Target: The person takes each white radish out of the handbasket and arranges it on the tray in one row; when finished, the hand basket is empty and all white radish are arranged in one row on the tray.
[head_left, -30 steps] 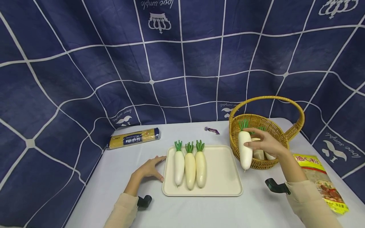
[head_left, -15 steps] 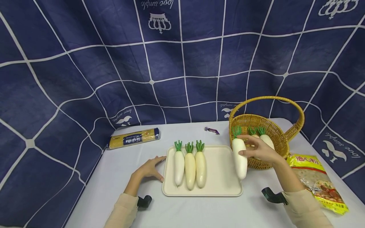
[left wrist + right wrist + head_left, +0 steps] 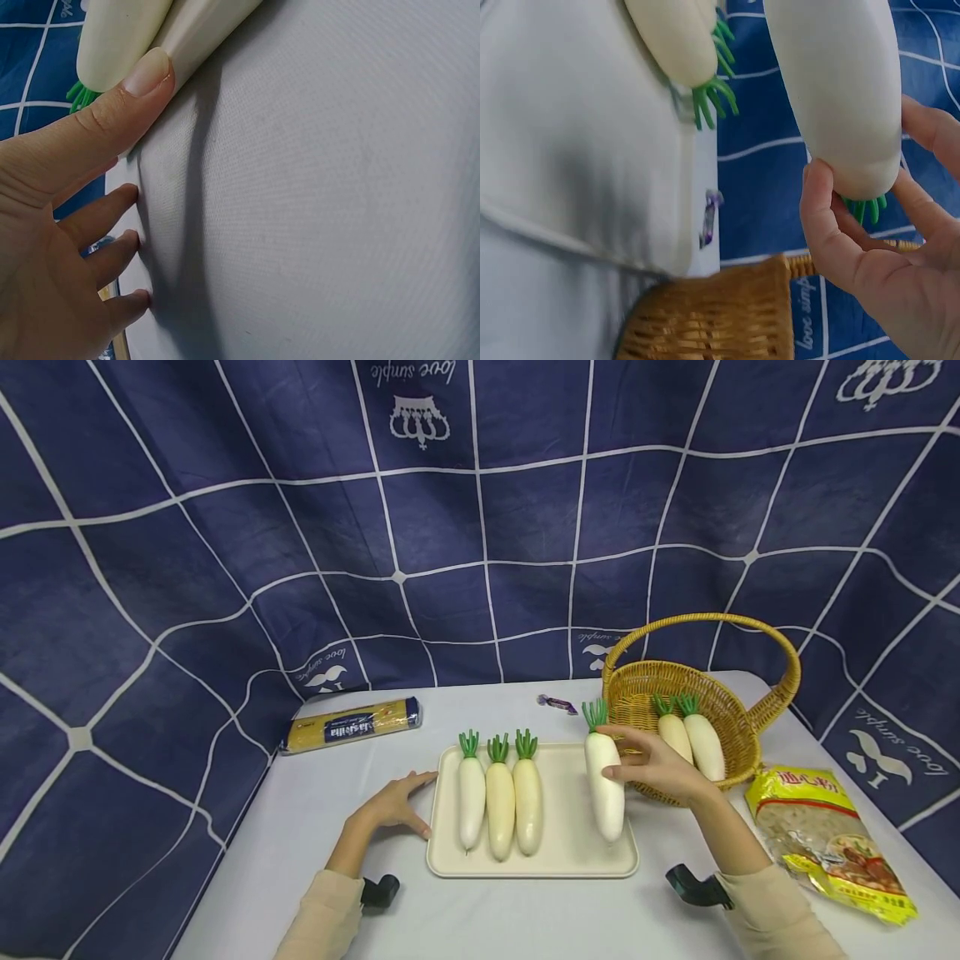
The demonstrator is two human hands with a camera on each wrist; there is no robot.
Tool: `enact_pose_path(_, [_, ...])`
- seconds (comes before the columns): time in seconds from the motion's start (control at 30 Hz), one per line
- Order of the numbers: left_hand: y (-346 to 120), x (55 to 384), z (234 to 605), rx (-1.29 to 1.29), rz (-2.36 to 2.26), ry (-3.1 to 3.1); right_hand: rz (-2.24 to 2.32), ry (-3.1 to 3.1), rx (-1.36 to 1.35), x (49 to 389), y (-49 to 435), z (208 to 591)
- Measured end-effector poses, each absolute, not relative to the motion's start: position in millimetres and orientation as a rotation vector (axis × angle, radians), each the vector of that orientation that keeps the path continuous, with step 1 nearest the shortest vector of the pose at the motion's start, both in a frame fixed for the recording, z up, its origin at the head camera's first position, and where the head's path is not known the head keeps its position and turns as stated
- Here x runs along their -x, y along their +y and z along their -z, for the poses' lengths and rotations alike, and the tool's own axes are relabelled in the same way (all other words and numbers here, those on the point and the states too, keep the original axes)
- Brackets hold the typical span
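My right hand pinches a white radish with green leaf stubs near its leafy end, holding it over the right part of a cream tray. In the right wrist view the thumb and fingers close round the radish just below the leaves. Three more radishes lie side by side on the tray's left half, leaves pointing away from me. At the tray's left edge rests my left hand, fingers spread. Seen from the left wrist, its thumb lies on the tray rim and its fingertips touch the side.
A wicker basket with a tall handle stands at the back right, two radishes inside. Right of it lies a yellow food bag. A pasta packet lies back left, and a purple-wrapped candy behind the tray.
My right hand has carried the radish left and toward me, from the basket's front to above the tray's right side. The left hand has stayed still.
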State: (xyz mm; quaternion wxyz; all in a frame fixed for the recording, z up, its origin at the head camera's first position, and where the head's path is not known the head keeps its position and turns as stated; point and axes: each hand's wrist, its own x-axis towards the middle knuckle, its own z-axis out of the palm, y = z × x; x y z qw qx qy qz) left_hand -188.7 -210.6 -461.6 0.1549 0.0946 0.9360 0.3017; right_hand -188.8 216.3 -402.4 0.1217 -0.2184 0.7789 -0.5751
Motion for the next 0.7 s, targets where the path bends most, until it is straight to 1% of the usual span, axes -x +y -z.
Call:
enact_pose_path(0.23, [-210, 189, 461, -0.261, -0.867, 2.666, 1.700, 2.265, 0.683, 191, 201, 411])
enact_pose_path(0.7, [-210, 188, 462, -0.255, -0.848, 2.676, 1.757, 2.188, 0.550, 204, 176, 434])
